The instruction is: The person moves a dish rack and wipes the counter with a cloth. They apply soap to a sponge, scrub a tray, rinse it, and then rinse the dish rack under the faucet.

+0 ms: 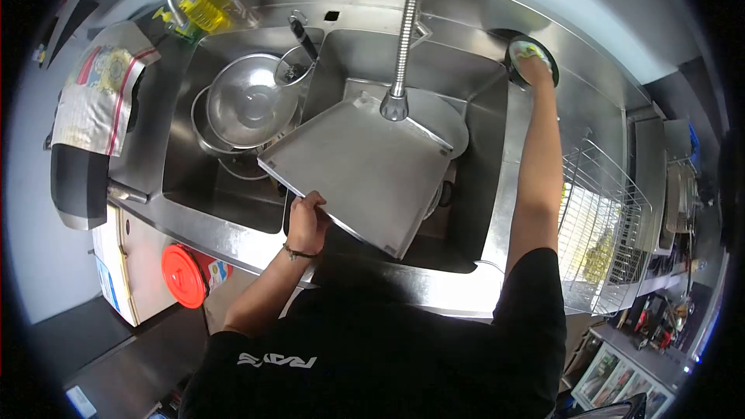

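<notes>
Left hand (308,226) is gripping a broad, flat, rectangular grey metal tray (361,171) while the right hand (534,70) is reaching into a small, round, dark bowl (515,70).

The left fingers are curling onto the tray's near edge, and the tray is sitting askew over the right-hand stainless-steel sink basin (483,186), its left corner reaching past the divider. The right fingers are meeting a yellow-green item (530,50) inside the bowl, which is standing on the steel counter beyond the basin's far right corner; whether they are closing around it, one cannot tell. A silver, coiled-hose tap (401,46) is hanging over the tray's far part.
</notes>
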A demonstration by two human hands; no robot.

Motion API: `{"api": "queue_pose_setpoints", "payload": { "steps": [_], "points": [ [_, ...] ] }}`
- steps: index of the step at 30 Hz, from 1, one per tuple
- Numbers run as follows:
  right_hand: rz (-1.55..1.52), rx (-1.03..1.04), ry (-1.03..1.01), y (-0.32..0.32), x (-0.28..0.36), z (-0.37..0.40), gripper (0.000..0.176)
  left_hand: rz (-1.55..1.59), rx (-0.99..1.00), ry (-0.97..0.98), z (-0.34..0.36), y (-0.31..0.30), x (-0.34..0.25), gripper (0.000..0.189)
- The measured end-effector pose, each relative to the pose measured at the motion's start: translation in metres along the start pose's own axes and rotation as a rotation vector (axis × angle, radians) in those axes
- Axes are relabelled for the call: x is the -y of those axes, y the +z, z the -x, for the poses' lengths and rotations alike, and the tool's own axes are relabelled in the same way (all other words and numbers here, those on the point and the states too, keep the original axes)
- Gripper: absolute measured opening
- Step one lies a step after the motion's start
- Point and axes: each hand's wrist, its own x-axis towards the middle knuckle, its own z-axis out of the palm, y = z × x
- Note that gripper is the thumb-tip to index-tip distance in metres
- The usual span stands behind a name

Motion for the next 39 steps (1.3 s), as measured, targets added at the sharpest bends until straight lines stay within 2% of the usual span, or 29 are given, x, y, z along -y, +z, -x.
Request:
{"api": "queue_pose_setpoints", "payload": {
  "steps": [1,2,6,8,10,12,13,14,15,16,17,18,19,20,21,22,23,24,26,28,29,31,32,34,35,36,37,38,39],
  "points": [
    [0.028,0.001,-0.019,0.021,-0.023,-0.032,0.06,0.028,-0.022,0.045,0.003,0.003,-0.001,0.006],
    [0.021,-0.011,0.065,0.006,-0.015,-0.023,0.054,0.035,-0.03,0.051,0.008,0.004,-0.002,0.006],
    [0.045,0.044,0.086,-0.01,0.004,-0.002,0.048,0.085,-0.102,0.18,0.012,0.005,-0.008,0.006],
    [0.113,0.033,0.173,-0.02,0.011,0.011,0.044,0.113,-0.122,0.239,0.009,0.003,-0.011,0.007],
    [0.054,-0.062,0.236,-0.026,0.018,0.014,0.041,0.028,-0.166,0.456,0.003,0.003,-0.018,0.012],
    [-0.029,-0.238,0.236,-0.046,0.027,0.027,0.037,-0.089,-0.112,0.513,0.006,0.001,-0.032,0.012],
    [-0.039,-0.233,0.226,-0.053,0.038,0.042,0.037,-0.214,-0.048,0.555,0.009,-0.001,-0.04,0.016],
    [-0.098,-0.339,0.091,-0.06,0.054,0.064,0.034,-0.218,-0.057,0.56,0.008,0.003,-0.044,0.016],
    [-0.155,-0.446,-0.043,-0.063,0.067,0.083,0.031,-0.211,-0.067,0.686,0.006,0.012,-0.046,0.019],
    [-0.358,-0.417,-0.139,-0.037,0.074,0.096,0.028,-0.204,-0.073,0.809,0.004,0.016,-0.047,0.025],
    [-0.315,-0.518,-0.104,-0.018,0.111,0.131,0.022,-0.252,-0.007,0.806,-0.005,0.01,-0.045,0.036],
    [-0.584,-0.213,-0.135,-0.029,0.149,0.178,0.021,-0.251,-0.007,0.807,-0.008,0.011,-0.044,0.036],
    [-0.553,-0.204,-0.174,0.032,0.164,0.179,0.02,-0.279,-0.007,0.812,-0.01,0.014,-0.043,0.036],
    [-0.661,-0.226,-0.239,0.043,0.198,0.213,0.011,-0.307,-0.003,0.816,-0.011,0.017,-0.04,0.036],
    [-0.572,-0.016,-0.125,0.125,0.215,0.208,0.017,-0.237,0.017,0.791,-0.013,0.021,-0.036,0.035],
    [-0.952,0.11,-0.189,0.072,0.25,0.254,0.026,-0.243,0.027,0.792,-0.013,0.026,-0.034,0.035],
    [-0.96,-0.131,-0.457,0.108,0.281,0.261,0.028,-0.27,0.007,0.795,-0.014,0.03,-0.034,0.035],
    [-0.728,-0.201,-0.508,0.099,0.305,0.286,0.035,-0.298,-0.015,0.8,-0.015,0.033,-0.034,0.035],
    [-0.661,-0.319,-0.765,0.102,0.326,0.297,0.054,-0.302,0.001,0.789,-0.017,0.029,-0.039,0.033],
    [-0.814,0.555,-0.28,0.103,0.303,0.251,0.051,-0.426,-0.011,0.697,-0.006,0.022,-0.047,0.03],
    [-0.815,0.549,-0.279,0.108,0.301,0.254,0.051,-0.473,-0.052,0.752,-0.001,0.024,-0.049,0.029],
    [-0.822,0.244,-0.273,0.121,0.301,0.256,0.048,-0.399,-0.041,0.763,-0.014,0.022,-0.044,0.029],
    [-0.818,0.246,-0.277,0.129,0.304,0.255,0.048,-0.329,-0.044,0.75,-0.019,0.018,-0.038,0.03],
    [-0.697,-0.106,-0.574,0.134,0.312,0.268,0.042,-0.371,-0.049,0.705,-0.004,0.02,-0.043,0.031],
    [-0.736,0.217,-0.415,0.123,0.299,0.244,0.025,-0.405,-0.048,0.672,0.004,0.023,-0.045,0.031],
    [-0.736,0.213,-0.418,0.116,0.298,0.232,0.025,-0.434,-0.048,0.646,0.008,0.025,-0.046,0.031],
    [-0.767,0.294,-0.25,0.108,0.301,0.219,0.026,-0.543,-0.032,0.78,0.009,0.024,-0.047,0.033],
    [-0.797,0.369,-0.084,0.101,0.305,0.208,0.026,-0.537,-0.029,0.798,0.006,0.024,-0.048,0.033],
    [-0.541,0.103,-0.473,0.146,0.314,0.207,0.031,-0.548,-0.02,0.791,0.006,0.023,-0.045,0.034]
  ]
}}
